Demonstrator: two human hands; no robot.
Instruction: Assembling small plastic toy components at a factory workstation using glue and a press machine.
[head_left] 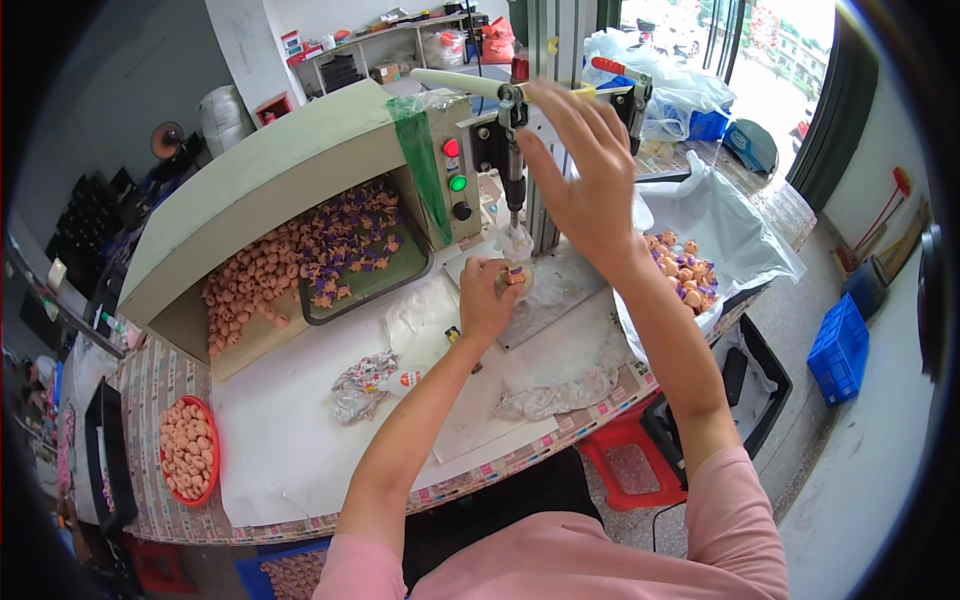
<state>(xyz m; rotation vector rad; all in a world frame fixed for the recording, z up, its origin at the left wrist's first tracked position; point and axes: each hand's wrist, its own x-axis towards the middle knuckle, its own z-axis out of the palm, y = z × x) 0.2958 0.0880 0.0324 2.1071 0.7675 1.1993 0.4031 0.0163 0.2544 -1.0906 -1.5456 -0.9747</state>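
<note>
My left hand (487, 298) is closed around a small skin-coloured and purple toy figure (515, 275), low at the metal base plate (560, 302) of a bench press. Above it hangs the press's vertical plunger (515, 178), its tip wrapped in clear plastic. My right hand (585, 165) is raised beside the plunger with its fingers stretched out, close to the toggle clamp. Pointing left from that clamp is a long cream lever (455, 82); whether my fingertips touch the clamp cannot be told. A second clamp has a red handle (620, 68).
Left of the press, a beige hooded machine (270, 180) covers loose toy heads (250, 285) and a dark tray (420, 265) of purple figures. A red bowl (213, 455) of heads stands far left. On the right, assembled figures (685, 270) lie in a plastic-lined container. Crumpled plastic (555, 395) lies near the front edge.
</note>
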